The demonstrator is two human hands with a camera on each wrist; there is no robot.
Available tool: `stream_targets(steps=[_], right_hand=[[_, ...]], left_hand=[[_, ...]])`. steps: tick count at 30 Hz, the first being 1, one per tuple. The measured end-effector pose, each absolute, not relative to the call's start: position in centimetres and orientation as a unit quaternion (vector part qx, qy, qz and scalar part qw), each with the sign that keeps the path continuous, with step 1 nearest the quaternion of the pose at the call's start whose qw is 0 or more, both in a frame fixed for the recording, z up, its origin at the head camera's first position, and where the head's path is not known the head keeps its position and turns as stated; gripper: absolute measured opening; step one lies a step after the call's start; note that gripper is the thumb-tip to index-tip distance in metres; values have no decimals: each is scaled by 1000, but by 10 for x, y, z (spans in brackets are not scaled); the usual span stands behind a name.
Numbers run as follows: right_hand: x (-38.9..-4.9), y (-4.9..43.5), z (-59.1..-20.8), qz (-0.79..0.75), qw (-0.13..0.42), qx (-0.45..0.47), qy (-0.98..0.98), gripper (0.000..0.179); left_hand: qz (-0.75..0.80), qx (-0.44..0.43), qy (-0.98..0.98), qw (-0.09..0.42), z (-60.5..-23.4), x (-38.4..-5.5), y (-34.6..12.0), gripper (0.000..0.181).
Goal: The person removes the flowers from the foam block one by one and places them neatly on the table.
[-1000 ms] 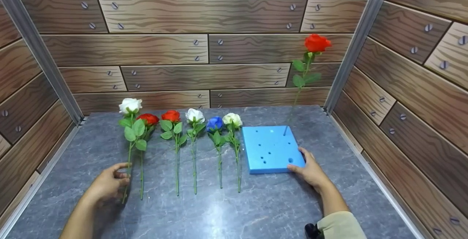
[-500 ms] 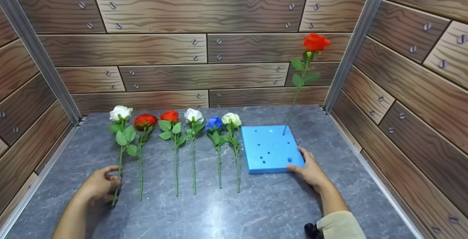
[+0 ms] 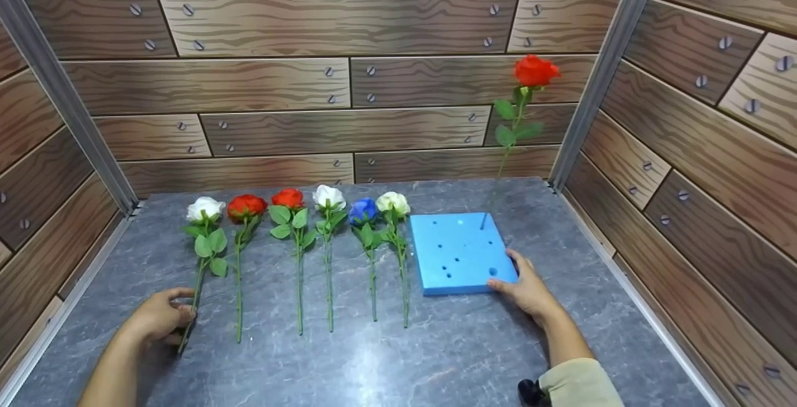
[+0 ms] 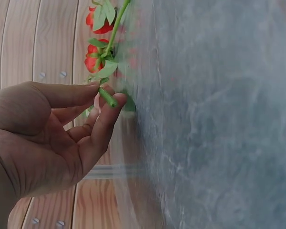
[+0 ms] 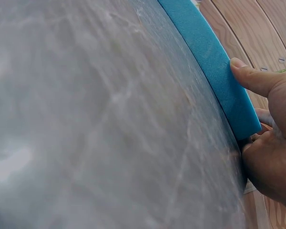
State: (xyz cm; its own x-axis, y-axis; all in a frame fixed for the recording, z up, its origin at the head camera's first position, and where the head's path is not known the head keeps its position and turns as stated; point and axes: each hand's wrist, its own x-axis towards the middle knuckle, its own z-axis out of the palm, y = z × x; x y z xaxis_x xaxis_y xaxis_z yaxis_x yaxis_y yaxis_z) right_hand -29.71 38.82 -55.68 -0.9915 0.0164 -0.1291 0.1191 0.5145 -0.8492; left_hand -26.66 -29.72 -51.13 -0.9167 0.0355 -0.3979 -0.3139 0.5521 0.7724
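Observation:
At the left end of the row, a white rose (image 3: 205,209) lies with its stem slanting toward me. My left hand (image 3: 155,317) pinches the lower stem between thumb and fingers; in the left wrist view the cut stem end (image 4: 107,97) pokes out past the fingertips. A blue foam block (image 3: 467,251) with several holes lies right of centre. Its front right corner is held by my right hand (image 3: 529,287), thumb on the front edge and fingers along the right side. One red rose (image 3: 535,71) stands upright in the block's back right part.
Right of the held rose lie a red rose (image 3: 246,206), another red rose (image 3: 287,198), a white rose (image 3: 329,196), a blue rose (image 3: 363,210) and a cream rose (image 3: 393,202). Wood-patterned walls (image 3: 280,83) enclose the grey marbled tabletop (image 3: 299,369).
My left hand has moved left and toward me with the white rose, whose bloom has come down and away from the neighbouring red rose. The right hand stays on the foam block.

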Motion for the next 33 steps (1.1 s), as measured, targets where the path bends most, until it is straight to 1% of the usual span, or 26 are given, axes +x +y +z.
stream_targets(steps=[7, 16, 33], right_hand=[[-298, 388, -557, -495, 53, 39, 866, 106], [-298, 387, -556, -489, 48, 36, 870, 106], [-296, 387, -555, -485, 51, 40, 872, 107]], left_hand=[[436, -84, 875, 194, -514, -270, -298, 58], [421, -94, 885, 178, -518, -273, -296, 57], [399, -82, 900, 155, -518, -274, -291, 56]])
